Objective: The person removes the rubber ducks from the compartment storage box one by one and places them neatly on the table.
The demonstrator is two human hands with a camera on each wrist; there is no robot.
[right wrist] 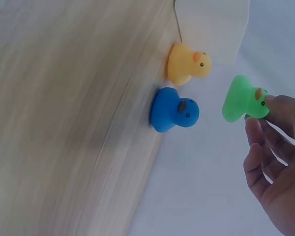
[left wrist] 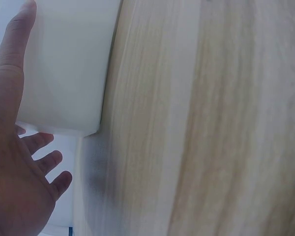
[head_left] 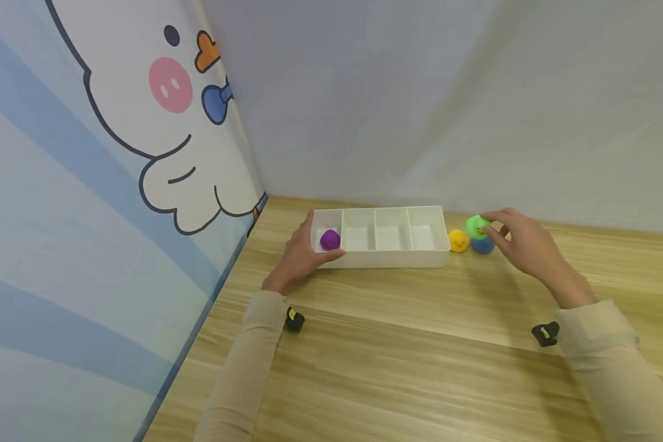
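My right hand [head_left: 525,242] pinches a green rubber duck [right wrist: 243,101] by its head, between thumb and fingers. In the right wrist view the duck hangs above the table, apart from the blue rubber duck [right wrist: 169,110] and the yellow rubber duck [right wrist: 184,64], which stand side by side. At the left end of a white four-section box, or divided tray [head_left: 387,259], my left hand [head_left: 301,252] grips it, thumb along the front wall and fingers round the end. A purple rubber duck [head_left: 329,240] sits in the leftmost compartment.
The wooden table [head_left: 398,356] meets a grey-white cloth backdrop [head_left: 420,110] behind the divided tray. To the left stands a cartoon-printed curtain [head_left: 116,202]. Small black devices [head_left: 294,320] show beside both wrists.
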